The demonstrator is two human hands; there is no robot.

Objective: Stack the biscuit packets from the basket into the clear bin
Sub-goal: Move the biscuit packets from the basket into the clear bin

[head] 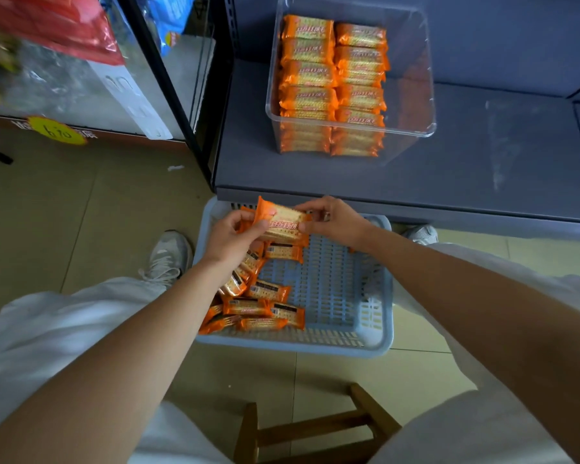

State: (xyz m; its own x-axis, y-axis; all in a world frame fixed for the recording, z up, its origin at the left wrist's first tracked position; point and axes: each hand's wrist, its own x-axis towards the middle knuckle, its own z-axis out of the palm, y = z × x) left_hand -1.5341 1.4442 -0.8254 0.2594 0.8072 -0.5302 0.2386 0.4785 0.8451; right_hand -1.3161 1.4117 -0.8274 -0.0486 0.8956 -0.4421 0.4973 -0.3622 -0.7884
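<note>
Pinching one orange biscuit packet point(282, 222) between them, the left hand point(230, 236) and right hand point(332, 219) hold it just above the blue basket point(379, 316). Beyond the hands, the clear bin point(427, 95) on the grey shelf point(482, 155) already carries two neat columns, its right part bare. Under the left wrist some ten loose packets point(258, 306) remain, so I'd judge it past halfway. Red Chinese lettering on the wrappers blurs; a yellow tag point(56, 130) far left bears unreadable handwritten digits.

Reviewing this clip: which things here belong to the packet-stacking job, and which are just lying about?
Job: orange biscuit packet gripped by left hand and right hand; loose orange packets in pale blue slatted plastic basket; clear plastic bin.
Lying about: wooden stool; red plastic bag; round yellow price tag.
</note>
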